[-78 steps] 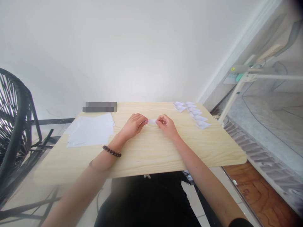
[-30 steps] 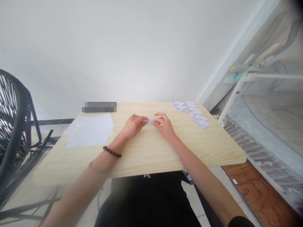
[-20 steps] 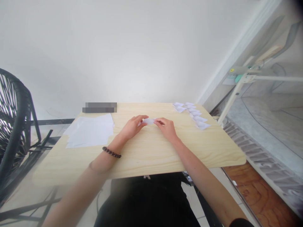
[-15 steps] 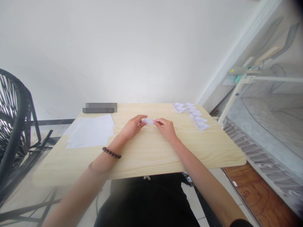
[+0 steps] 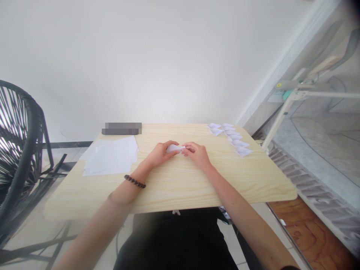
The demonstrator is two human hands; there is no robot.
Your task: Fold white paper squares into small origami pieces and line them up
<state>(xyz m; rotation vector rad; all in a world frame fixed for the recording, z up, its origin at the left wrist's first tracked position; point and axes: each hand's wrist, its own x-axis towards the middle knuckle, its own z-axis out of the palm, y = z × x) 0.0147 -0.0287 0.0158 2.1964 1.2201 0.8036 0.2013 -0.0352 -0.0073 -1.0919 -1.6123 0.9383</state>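
A small folded piece of white paper [image 5: 173, 148] is held just above the middle of the table. My left hand [image 5: 162, 153], with a dark bead bracelet at its wrist, has its thumb and fingers closed round the paper's left part. The thumb and fingertips of my right hand [image 5: 197, 153] pinch its right end. Several folded white paper pieces [image 5: 237, 143] stand in two rows at the table's far right. To the left of my hands lie loose white sheets [image 5: 111, 155], overlapping one another.
The light wooden table [image 5: 180, 187] has rounded front corners and stands near a white wall. A dark, blurred-out object [image 5: 121, 128] lies at its back left. On the left is a black woven chair [image 5: 28, 123]; a white metal frame [image 5: 281, 116] rises at the right.
My left thumb and fingers have closed more tightly round the folded paper, and my two hands are slightly closer together. The whole view has shifted a little.
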